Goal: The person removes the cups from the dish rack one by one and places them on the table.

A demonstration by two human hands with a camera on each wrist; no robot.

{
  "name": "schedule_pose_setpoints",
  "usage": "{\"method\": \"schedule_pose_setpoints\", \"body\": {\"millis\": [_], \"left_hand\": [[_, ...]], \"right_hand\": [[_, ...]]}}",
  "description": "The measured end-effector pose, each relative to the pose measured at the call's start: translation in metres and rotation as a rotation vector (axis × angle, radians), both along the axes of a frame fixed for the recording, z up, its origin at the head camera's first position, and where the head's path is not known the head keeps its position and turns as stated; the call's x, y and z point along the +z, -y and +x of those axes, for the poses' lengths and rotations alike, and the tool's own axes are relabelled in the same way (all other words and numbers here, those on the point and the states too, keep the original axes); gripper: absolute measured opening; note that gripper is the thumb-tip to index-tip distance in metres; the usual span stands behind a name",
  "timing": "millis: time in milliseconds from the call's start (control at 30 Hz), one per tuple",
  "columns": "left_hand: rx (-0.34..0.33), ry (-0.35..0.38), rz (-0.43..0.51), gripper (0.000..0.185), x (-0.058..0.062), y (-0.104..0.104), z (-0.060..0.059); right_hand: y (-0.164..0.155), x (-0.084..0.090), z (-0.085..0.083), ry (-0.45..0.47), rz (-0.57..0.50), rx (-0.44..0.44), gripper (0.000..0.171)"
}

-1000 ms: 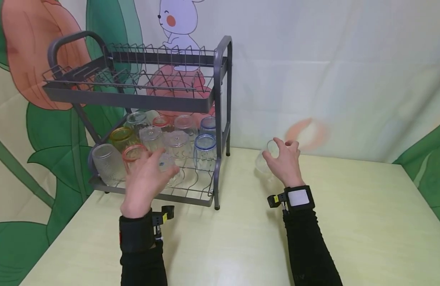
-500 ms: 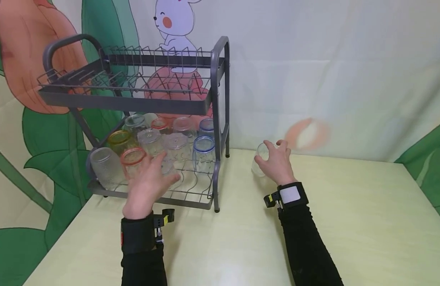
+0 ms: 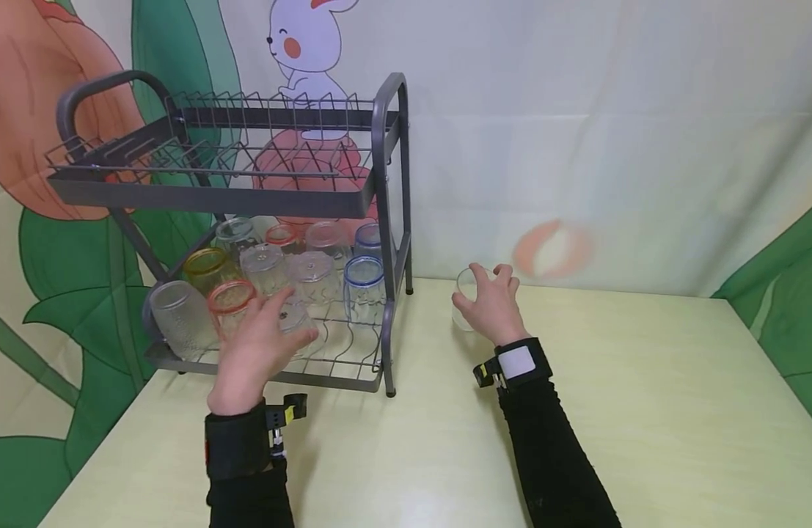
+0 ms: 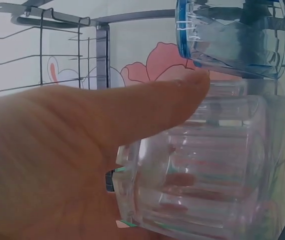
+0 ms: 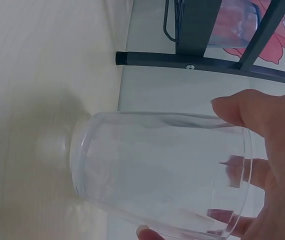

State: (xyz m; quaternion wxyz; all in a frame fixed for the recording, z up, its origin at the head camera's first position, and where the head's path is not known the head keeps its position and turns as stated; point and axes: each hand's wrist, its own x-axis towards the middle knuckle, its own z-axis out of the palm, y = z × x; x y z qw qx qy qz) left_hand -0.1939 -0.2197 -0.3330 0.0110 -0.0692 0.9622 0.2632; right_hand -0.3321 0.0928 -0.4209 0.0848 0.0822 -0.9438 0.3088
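My left hand (image 3: 252, 356) reaches into the lower tier of a dark metal dish rack (image 3: 214, 196), its thumb and fingers round a clear ribbed glass (image 4: 212, 175). In the left wrist view the thumb lies along that glass, and reddish finger shapes show through its wall. A blue-rimmed glass (image 4: 232, 40) is just beside the thumb. Right of the rack, my right hand (image 3: 494, 309) grips a clear smooth glass (image 5: 152, 165) from above near its rim. That glass stands upright, its base right at the table top (image 5: 27, 160).
Several upturned glasses crowd the lower tier, among them a red-rimmed one (image 3: 231, 297), a yellow one (image 3: 209, 270) and a frosted one (image 3: 181, 319) leaning at the left. The rack's right front leg (image 3: 387, 352) stands between my hands. A printed curtain (image 3: 577, 132) hangs behind the table.
My right hand has moved slightly left toward the rack with its glass, which now stands straighter. The left hand stays in place at the rack. The head view has turned a little right.
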Motion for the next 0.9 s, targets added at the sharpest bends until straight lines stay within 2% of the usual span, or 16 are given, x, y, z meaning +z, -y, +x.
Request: {"method": "schedule_pose_setpoints", "body": {"millis": [200,533,667,767,900], "left_hand": [[0.0,-0.003,0.002,0.081,0.0,-0.002,0.0],[0.003,-0.025,-0.01,0.084,-0.001,0.0,0.002],[0.003,-0.037,-0.016,0.081,-0.001,0.0,0.001],[0.002,-0.042,-0.018,0.079,-0.001,0.001,0.002],[-0.002,-0.067,-0.031,0.076,0.0,0.002,0.003]], "right_hand": [[0.003,-0.001,0.001,0.028,0.041,-0.015,0.064],[0.008,-0.001,0.002,0.023,0.064,-0.027,0.064],[0.009,0.007,0.008,0.044,0.073,-0.035,0.074],[0.01,0.019,0.015,0.027,0.067,-0.023,0.079],[0.008,0.036,0.024,-0.015,0.043,0.002,0.076]]}}
